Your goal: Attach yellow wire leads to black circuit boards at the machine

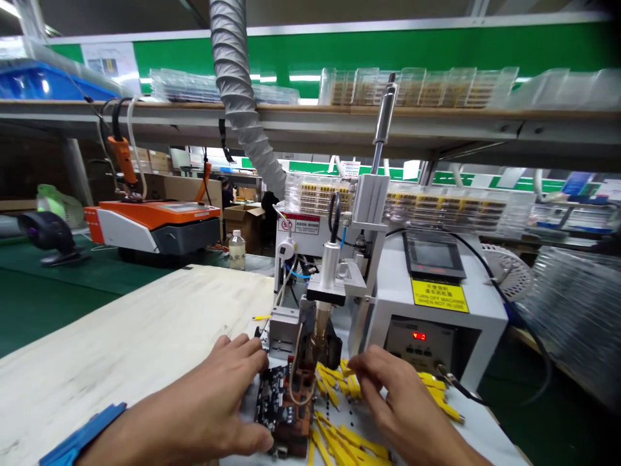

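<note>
A dark circuit board sits in a reddish-brown fixture beneath the machine's vertical head. Along the board's left side lies my left hand, thumb by the near end and fingers stretched towards the far end. Those fingers are spread; whether they press on the board I cannot tell. To the right of the fixture, my right hand pinches a yellow strip among other loose ones. More yellow strips lie in a pile nearer to me, and several lie beyond the right hand.
A control box with a screen and red digits stands at the right. A ribbed grey hose hangs behind the machine. On the left are a pale board surface, a bottle, an orange-and-white machine and a small fan.
</note>
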A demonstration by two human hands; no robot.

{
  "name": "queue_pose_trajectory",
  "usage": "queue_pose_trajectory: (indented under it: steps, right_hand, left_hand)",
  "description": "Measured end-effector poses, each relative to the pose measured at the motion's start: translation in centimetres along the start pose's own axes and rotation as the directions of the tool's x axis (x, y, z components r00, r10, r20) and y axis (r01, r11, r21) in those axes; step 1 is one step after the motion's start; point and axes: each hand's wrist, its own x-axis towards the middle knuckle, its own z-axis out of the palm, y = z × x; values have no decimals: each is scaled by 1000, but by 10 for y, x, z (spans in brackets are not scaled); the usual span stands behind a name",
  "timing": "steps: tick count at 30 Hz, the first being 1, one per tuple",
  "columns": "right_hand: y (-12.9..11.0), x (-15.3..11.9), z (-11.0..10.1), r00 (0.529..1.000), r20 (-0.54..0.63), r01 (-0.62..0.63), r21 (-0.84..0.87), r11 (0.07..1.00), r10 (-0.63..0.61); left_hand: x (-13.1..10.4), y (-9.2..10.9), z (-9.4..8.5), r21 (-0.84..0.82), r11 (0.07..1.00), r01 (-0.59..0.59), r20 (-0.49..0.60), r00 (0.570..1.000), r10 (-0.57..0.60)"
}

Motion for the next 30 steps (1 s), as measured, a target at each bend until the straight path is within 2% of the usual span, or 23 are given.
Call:
queue_pose_trajectory:
  steps: [3,10,13,17,24,30]
  right_hand:
    - [-4,-1,-1,998,-32,49,26,998,-48]
    - [-5,-3,-3,999,-6,51,18,999,-51]
    - [-4,-3,-3,998,0,64,28,998,-64]
    - [-5,-2,-4,994,17,104,20,994,-104]
    - [-10,-2,-8,975,-85,213,87,973,-206]
    - [-11,-3,-2,952,-50,306,192,932,-302]
  left_hand:
    - [0,1,1,-42,999,-5,16,1000,6]
    - [3,-8,12,-131,989,-65,-23,998,62]
    - [4,-11,15,-168,976,-137,-7,990,138]
    - [5,-3,17,-180,952,-248,6,968,253]
    - [6,5,31,-42,971,-235,-14,972,235]
    - [5,1,42,-30,969,-244,-116,964,239]
